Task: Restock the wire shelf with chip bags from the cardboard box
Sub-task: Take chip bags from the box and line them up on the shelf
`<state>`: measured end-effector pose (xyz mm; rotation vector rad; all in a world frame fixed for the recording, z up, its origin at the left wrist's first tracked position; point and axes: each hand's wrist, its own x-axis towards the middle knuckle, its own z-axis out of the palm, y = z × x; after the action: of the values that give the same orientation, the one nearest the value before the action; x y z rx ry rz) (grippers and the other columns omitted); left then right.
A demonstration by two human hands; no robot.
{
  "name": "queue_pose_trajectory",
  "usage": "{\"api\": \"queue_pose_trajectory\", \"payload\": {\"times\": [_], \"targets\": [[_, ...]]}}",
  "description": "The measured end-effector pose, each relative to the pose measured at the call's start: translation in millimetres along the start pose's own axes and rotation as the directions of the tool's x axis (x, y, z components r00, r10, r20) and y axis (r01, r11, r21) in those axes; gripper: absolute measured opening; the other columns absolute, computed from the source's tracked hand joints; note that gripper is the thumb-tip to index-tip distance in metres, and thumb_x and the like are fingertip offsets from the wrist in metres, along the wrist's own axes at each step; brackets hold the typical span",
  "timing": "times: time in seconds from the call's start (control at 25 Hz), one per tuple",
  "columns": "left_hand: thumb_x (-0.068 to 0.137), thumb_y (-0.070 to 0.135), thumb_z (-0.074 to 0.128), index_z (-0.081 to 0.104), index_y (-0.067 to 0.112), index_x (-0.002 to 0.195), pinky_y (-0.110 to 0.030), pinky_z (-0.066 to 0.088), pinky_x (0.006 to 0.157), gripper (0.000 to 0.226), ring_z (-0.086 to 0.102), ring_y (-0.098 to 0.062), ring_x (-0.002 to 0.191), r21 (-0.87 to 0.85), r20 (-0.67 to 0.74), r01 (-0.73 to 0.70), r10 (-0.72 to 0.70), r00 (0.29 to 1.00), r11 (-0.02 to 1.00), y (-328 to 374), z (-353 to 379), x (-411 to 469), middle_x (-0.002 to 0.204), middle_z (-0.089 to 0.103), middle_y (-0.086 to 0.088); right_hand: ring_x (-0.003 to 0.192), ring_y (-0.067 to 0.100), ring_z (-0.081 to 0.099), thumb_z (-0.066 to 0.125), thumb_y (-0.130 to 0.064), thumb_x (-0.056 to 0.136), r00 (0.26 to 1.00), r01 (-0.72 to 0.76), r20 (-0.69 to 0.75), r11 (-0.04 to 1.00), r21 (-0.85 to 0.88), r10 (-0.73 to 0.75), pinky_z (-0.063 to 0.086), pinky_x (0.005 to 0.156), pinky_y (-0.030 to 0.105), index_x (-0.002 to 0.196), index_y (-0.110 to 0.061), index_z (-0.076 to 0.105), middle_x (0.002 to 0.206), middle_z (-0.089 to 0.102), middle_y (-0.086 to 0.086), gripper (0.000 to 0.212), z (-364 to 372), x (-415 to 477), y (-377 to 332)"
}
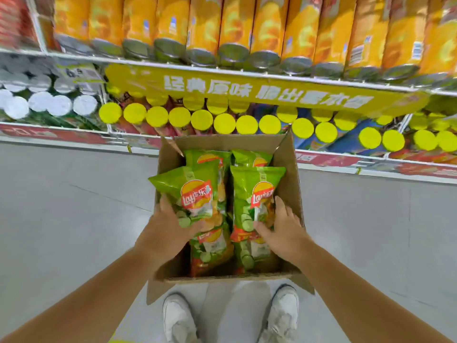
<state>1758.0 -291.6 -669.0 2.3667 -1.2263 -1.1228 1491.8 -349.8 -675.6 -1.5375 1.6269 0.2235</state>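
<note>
An open cardboard box (pixel 289 169) stands on the floor in front of me, filled with several green chip bags. My left hand (pixel 165 229) grips the lower end of one green chip bag (pixel 190 191), which is tilted up out of the box's left side. My right hand (pixel 284 231) holds the lower part of a second green chip bag (pixel 254 191) on the right side. More green bags (pixel 210 253) lie beneath and behind them. The wire shelf (pixel 222 68) rises just beyond the box.
The shelf holds rows of orange chip cans (pixel 267 28) on top and yellow-lidded cans (pixel 225 123) below, with white-lidded cans (pixel 39 102) to the left. A yellow banner (pixel 247 90) runs along the shelf edge. Grey floor lies both sides of the box. My white shoes (pixel 178 318) stand beside the box's near flap.
</note>
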Motion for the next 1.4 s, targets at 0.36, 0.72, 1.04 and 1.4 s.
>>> {"api": "queue_pose_trajectory", "payload": {"times": [0.36, 0.72, 1.04, 1.4], "targets": [[0.049, 0.053, 0.092, 0.046, 0.02, 0.127, -0.035, 0.05, 0.086, 0.097, 0.061, -0.009, 0.1, -0.366, -0.129, 0.117, -0.175, 0.976, 0.923, -36, 46, 49, 0.111, 0.064, 0.012, 0.11, 0.013, 0.065, 0.081, -0.077, 0.052, 0.997, -0.082, 0.029, 0.866, 0.493, 0.078, 0.054, 0.099, 0.044, 0.125, -0.033, 0.055, 0.126, 0.064, -0.006, 0.089, 42, 94, 35], [0.052, 0.061, 0.09, 0.055, 0.037, 0.124, -0.028, 0.054, 0.079, 0.083, 0.065, -0.004, 0.098, -0.34, -0.132, 0.02, -0.069, 0.989, 0.94, -35, 24, 52, 0.107, 0.069, 0.018, 0.095, 0.015, 0.07, 0.087, -0.055, 0.066, 0.988, -0.066, -0.079, 0.818, 0.572, 0.134, 0.059, 0.086, 0.045, 0.11, -0.028, 0.063, 0.102, 0.073, -0.011, 0.057, 26, 82, 18], [0.058, 0.047, 0.093, 0.046, 0.028, 0.123, -0.043, 0.055, 0.089, 0.083, 0.064, -0.01, 0.101, -0.357, -0.215, -0.067, -0.012, 0.976, 0.932, 40, -70, -8, 0.109, 0.065, 0.015, 0.091, 0.011, 0.07, 0.086, -0.058, 0.066, 0.963, 0.066, -0.247, 0.791, 0.608, 0.109, 0.063, 0.076, 0.043, 0.109, -0.029, 0.062, 0.1, 0.072, -0.013, 0.057, -52, -10, -48], [0.06, 0.048, 0.092, 0.053, 0.029, 0.121, -0.026, 0.051, 0.077, 0.075, 0.064, -0.001, 0.096, -0.349, -0.292, -0.222, 0.119, 0.949, 0.911, 158, -242, -115, 0.107, 0.068, 0.017, 0.097, 0.02, 0.067, 0.082, -0.06, 0.069, 0.888, 0.253, -0.459, 0.798, 0.548, 0.033, 0.054, 0.084, 0.039, 0.12, -0.018, 0.058, 0.105, 0.071, -0.006, 0.07, -208, -170, -163]]}}
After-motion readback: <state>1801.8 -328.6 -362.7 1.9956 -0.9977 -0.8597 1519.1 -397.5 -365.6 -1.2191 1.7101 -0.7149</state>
